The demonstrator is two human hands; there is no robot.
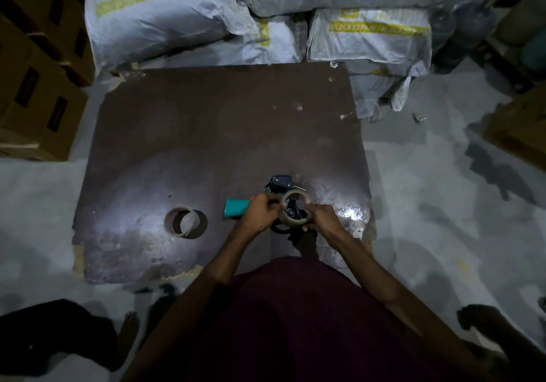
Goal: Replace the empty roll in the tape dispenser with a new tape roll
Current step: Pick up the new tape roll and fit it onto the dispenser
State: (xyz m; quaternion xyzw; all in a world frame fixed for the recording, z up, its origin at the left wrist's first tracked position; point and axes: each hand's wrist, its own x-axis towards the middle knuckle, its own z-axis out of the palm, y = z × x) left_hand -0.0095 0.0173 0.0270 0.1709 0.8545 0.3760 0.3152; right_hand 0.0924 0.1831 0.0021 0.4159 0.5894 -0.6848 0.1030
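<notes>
A tape dispenser (236, 208) with a teal handle and black head lies on a dark brown board (206, 133), near its front right. Both hands hold a tape roll (295, 217) just above the dispenser's black hub. My left hand (263, 213) grips the roll's left rim, and my right hand (323, 217) grips its right rim. Through the roll's hole I see the dispenser's hub. A bare brown cardboard core (185, 221) lies on its side on the board to the left, apart from the hands.
Large white sacks (177, 18) are piled behind the board. Cardboard boxes (38, 86) stand at the left and another box (517, 133) at the right. A crumpled shiny scrap (353, 212) lies by the board's right edge. The floor is grey concrete.
</notes>
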